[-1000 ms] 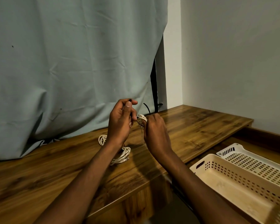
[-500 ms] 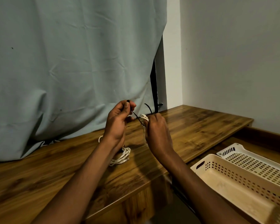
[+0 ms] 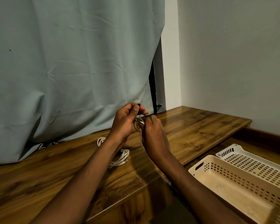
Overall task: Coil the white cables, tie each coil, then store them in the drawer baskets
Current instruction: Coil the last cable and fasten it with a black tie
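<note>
White cable coil in hand: small bundle of white cord [image 3: 138, 122], held in the air above the brown wooden tabletop [image 3: 192, 125], between both hands.
Black tie: thin black strand [image 3: 145, 116] looped around the bundle; one end shows above the left thumb, another runs across to the right fingertips.
Left hand [image 3: 125, 122]: fingers curled, thumb and forefinger pinching the upper end of the black tie; palm side beside the bundle.
Right hand [image 3: 153, 135]: fingers bent inward, tips pinching the tie and touching the bundle; exact grip hidden by the back of the hand.
Second white cable coil [image 3: 120, 158]: lies flat on the tabletop under the left forearm, partly covered by it.
Cream plastic basket [image 3: 205, 165]: perforated walls, in the lower recess at right, nearest the person.
White plastic basket [image 3: 229, 150]: perforated, just beside and behind the cream one.
Backdrop: pale green curtain [image 3: 71, 62] draping onto the tabletop.
Writing or brands: none legible.
</note>
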